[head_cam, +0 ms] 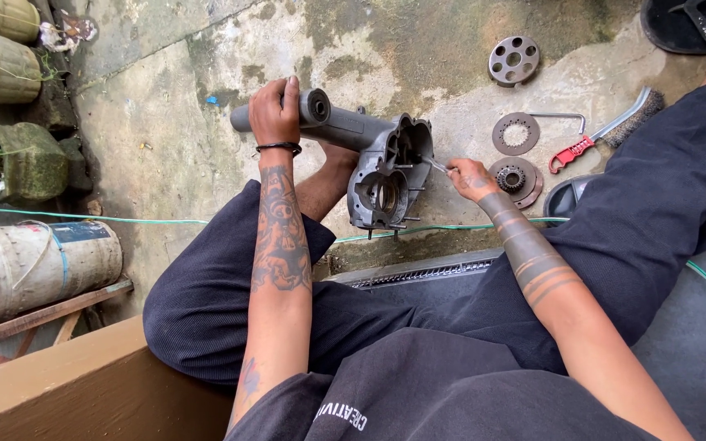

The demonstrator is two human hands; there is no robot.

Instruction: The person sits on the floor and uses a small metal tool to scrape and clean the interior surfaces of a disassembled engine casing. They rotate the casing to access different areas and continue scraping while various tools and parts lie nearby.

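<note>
The person's dark shirt and trousers are filling the near edge, knees spread on the concrete floor [165,122]. The left hand [274,110] is wrapping its fingers tight around the tube end of a grey metal casing [377,159], holding it up off the floor between the legs. The right hand [469,175] is pinching its fingers together on a thin metal tool [437,165], whose tip is touching the casing's open housing. Just beyond the right fingers a geared disc [516,180] is lying on the floor, with a toothed ring [516,133], a bent key [561,119] and a red-handled wire brush [606,131] near it, and a holed disc [514,60] farther off
</note>
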